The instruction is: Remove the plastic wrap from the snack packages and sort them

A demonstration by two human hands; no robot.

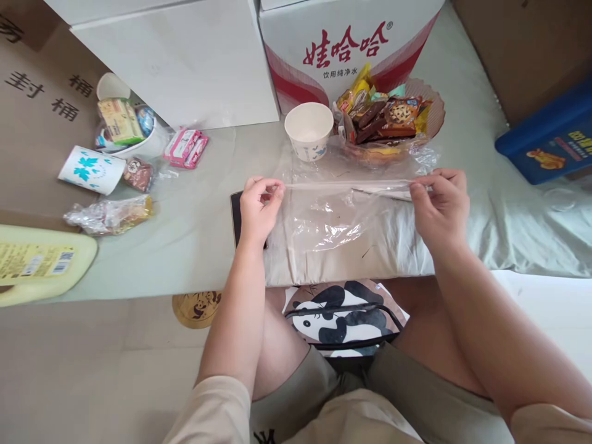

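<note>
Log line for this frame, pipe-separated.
left hand: pinches clear plastic bag edge | right hand: pinches same edge | beyond: paper cup, snack bowl

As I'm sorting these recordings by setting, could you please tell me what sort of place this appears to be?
It looks like an indoor room, perhaps at home: a cloth-covered table holds a bowl of wrapped snacks, with a large white-and-red carton behind it.
</note>
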